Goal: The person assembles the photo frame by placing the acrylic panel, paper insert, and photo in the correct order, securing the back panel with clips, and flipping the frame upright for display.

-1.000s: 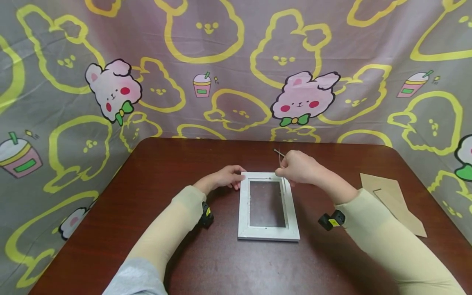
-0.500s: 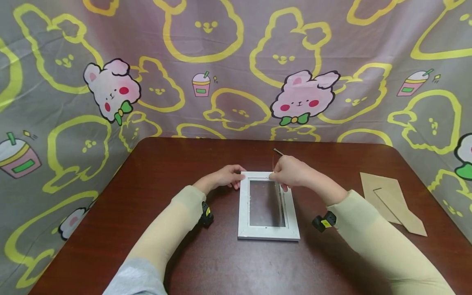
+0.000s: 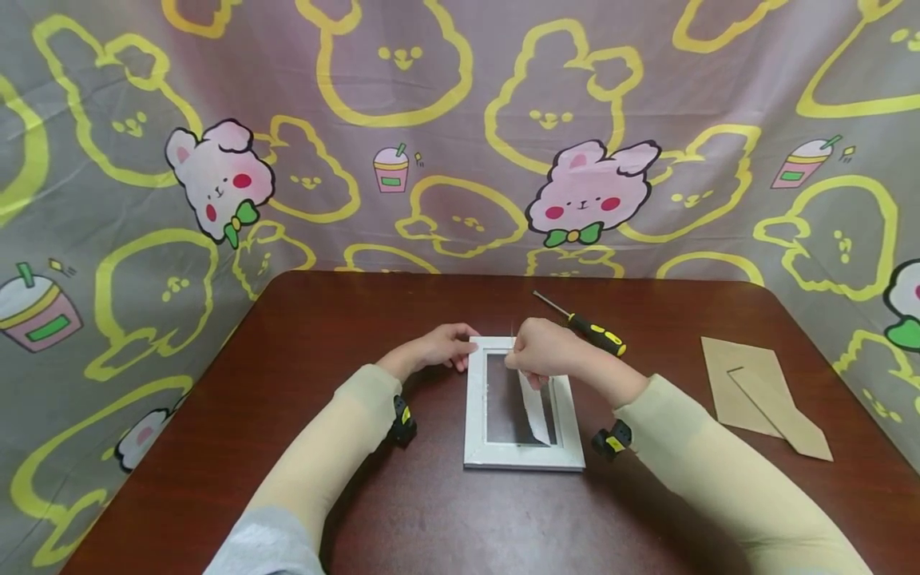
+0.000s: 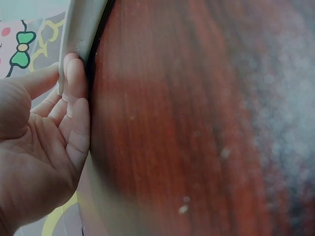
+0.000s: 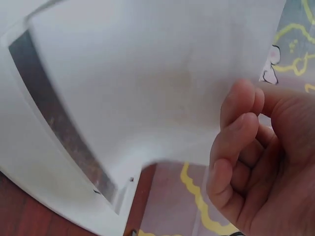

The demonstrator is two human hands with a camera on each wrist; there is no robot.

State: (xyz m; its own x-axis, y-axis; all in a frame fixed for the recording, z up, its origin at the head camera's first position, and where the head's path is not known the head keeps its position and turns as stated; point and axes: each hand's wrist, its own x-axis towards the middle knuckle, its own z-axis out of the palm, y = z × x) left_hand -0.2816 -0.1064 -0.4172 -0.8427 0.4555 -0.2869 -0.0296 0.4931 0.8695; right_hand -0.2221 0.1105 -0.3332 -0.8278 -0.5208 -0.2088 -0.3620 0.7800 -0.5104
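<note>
A white picture frame (image 3: 476,419) lies flat on the brown table, with the dark tabletop showing through its opening. My left hand (image 3: 444,346) grips its far left corner; in the left wrist view the thumb and fingers pinch the frame's edge (image 4: 81,32) from both sides. Over the opening, my right hand (image 3: 544,351) pinches a thin whitish sheet (image 3: 533,409) by its far edge. That sheet stands tilted, its near end close to the frame's near inner edge. Up close in the right wrist view, the sheet (image 5: 123,88) looks smooth and pale, bent near the fingers.
Behind my right hand lies a screwdriver (image 3: 598,334) with a yellow and black handle. A brown backing board (image 3: 751,351) with a stand piece (image 3: 783,419) on it rests at the right. A patterned cloth (image 3: 460,144) hangs around the table's far side.
My right hand has moved left across the frame, carrying the sheet, whose white face now shows. The screwdriver's handle has come into sight behind it. My left hand has stayed put.
</note>
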